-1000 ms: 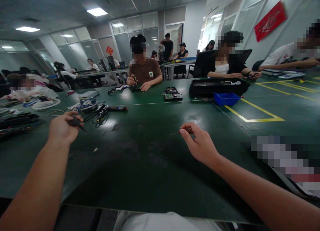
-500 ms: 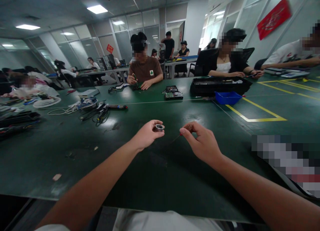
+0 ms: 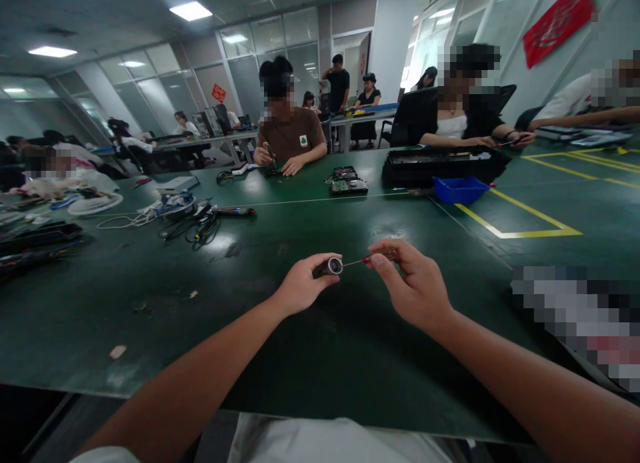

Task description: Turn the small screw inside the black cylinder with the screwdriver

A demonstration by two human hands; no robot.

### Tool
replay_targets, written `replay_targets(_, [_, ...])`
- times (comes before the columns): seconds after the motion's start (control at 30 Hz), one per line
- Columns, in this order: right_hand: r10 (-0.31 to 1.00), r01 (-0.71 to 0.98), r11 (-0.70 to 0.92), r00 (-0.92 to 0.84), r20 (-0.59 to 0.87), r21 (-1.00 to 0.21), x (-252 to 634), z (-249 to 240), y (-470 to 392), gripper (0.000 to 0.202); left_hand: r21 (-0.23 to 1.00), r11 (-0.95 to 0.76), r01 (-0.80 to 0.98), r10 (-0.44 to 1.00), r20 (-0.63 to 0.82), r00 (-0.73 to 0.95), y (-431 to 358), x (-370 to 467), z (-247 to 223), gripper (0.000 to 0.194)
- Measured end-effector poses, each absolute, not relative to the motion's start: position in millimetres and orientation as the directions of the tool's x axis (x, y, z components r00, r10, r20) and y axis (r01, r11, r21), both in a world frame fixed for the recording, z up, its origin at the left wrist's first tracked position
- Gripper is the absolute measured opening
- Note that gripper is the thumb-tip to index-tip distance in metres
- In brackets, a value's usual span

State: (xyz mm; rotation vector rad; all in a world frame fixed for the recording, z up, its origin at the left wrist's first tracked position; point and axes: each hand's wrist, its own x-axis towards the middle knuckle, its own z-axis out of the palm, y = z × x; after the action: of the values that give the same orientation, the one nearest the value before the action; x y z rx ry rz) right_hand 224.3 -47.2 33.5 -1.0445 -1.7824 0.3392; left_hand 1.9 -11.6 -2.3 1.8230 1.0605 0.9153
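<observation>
My left hand (image 3: pixel 306 284) is closed around a short dark cylinder (image 3: pixel 330 267) with a silvery round rim. Its rimmed end faces me and to the right; what kind of part it is I cannot make out. A thin-shafted screwdriver (image 3: pixel 389 254) with a reddish-brown handle is pinched in my right hand (image 3: pixel 417 281). Its shaft points left, and the tip is at the cylinder's rim; whether it touches is too small to tell. Both hands are held above the green table (image 3: pixel 295 356).
Across the table a person in a brown shirt (image 3: pixel 300 136) works with a tool. Further off are circuit boards (image 3: pixel 347 181), a black tray (image 3: pixel 445 169), a blue bin (image 3: pixel 460 189) and bundled cables (image 3: pixel 195 226). A small scrap (image 3: pixel 118 351) lies at the left.
The cylinder has turned so its rimmed end faces more toward me. The screwdriver has swung from pointing down-left to nearly level, bringing its tip to the rim. My left hand shifted slightly right.
</observation>
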Motion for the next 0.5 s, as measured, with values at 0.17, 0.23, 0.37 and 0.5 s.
replay_targets(0.17, [0.790,0.515,0.574,-0.142,0.597,-0.637,223.8,34.3,-46.8,0.018,0.855,-0.378,0.353,0.883,0.220,0.414,-14.4,1.7,4.2,0.042])
replay_targets(0.23, [0.790,0.521,0.570,-0.137,0.597,-0.635,223.5,34.7,-47.1,0.018,0.847,-0.391,0.361,0.877,0.223,0.426,-14.5,1.2,4.0,0.042])
replay_targets(0.37, [0.798,0.521,0.545,-0.083,0.597,-0.657,222.9,33.8,-45.8,0.018,0.835,-0.403,0.374,0.875,0.232,0.424,-13.3,-0.2,1.0,0.044])
replay_targets(0.5, [0.801,0.501,0.537,-0.052,0.596,-0.679,223.3,31.7,-44.0,0.018,0.842,-0.392,0.371,0.882,0.229,0.412,-13.3,-0.4,0.4,0.045])
